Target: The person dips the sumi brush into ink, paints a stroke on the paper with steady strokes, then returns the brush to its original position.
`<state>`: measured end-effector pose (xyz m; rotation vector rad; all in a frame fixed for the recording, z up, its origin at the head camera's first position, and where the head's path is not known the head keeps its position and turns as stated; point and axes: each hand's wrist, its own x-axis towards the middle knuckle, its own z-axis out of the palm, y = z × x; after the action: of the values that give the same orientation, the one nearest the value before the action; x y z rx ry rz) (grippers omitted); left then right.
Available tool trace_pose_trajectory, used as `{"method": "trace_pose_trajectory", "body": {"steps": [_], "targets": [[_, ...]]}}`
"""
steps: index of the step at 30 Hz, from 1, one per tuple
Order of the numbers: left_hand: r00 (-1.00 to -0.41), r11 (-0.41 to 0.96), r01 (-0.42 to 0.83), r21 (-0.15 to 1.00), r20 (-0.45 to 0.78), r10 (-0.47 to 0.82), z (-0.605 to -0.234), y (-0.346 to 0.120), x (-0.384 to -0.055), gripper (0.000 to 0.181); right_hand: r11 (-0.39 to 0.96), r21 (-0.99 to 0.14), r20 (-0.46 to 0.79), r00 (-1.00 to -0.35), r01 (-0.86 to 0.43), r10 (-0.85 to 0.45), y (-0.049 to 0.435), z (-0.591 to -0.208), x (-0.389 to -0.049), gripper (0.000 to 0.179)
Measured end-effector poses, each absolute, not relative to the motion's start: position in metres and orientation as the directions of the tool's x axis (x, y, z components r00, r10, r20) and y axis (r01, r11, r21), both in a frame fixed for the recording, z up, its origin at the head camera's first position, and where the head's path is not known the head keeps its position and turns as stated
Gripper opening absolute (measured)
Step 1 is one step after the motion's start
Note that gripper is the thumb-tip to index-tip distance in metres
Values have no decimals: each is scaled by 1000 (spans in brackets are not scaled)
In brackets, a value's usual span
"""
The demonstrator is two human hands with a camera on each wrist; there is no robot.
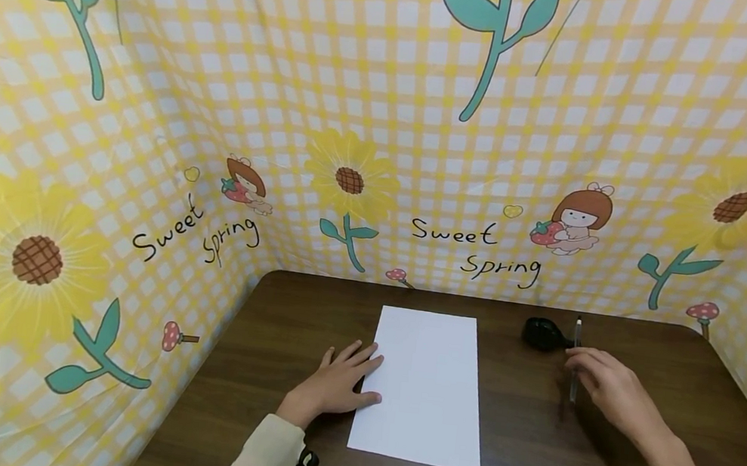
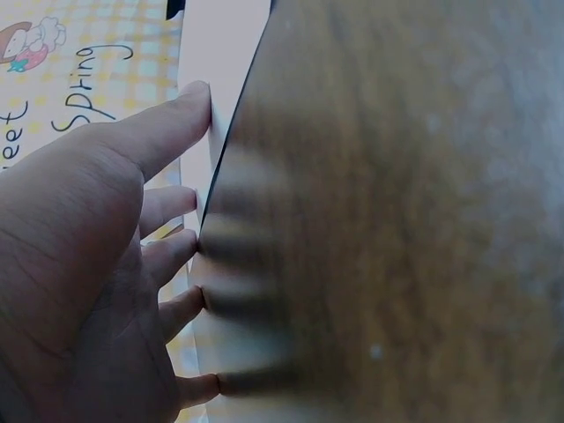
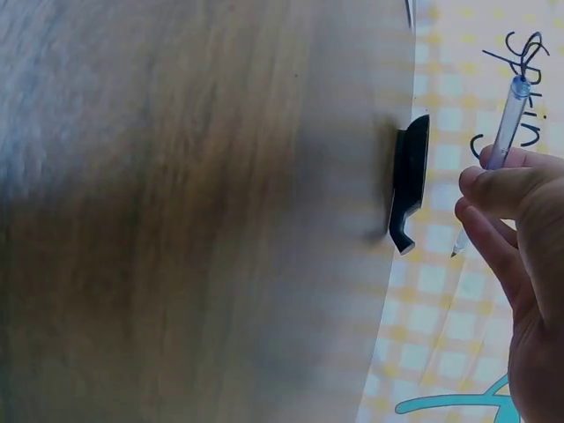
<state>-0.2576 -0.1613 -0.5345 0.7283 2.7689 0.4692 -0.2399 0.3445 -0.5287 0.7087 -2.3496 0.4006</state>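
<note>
A blank white sheet of paper lies on the brown table. My left hand rests at its left edge with the fingers spread, thumb and some fingertips touching the paper. In the left wrist view the left hand shows straight fingers and the edge of the paper. To the right of the sheet, my right hand pinches a slim pen between thumb and fingers, above the table. The right wrist view shows the pen's clear barrel and dark tip, with the right hand around its middle.
Just beyond the right hand lies a black rounded object with a narrow neck; its kind is unclear. A yellow checked cloth with flowers and lettering hangs around the back and sides of the table.
</note>
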Motion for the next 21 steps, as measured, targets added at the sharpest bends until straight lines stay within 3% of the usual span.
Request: {"method": "trace_pose_trajectory", "body": {"steps": [21], "targets": [[-849,826,430,364,-149,508,-535,-161,-258,77,811,-162,720,-629,-562,-293,340,-506,-242,48]]}}
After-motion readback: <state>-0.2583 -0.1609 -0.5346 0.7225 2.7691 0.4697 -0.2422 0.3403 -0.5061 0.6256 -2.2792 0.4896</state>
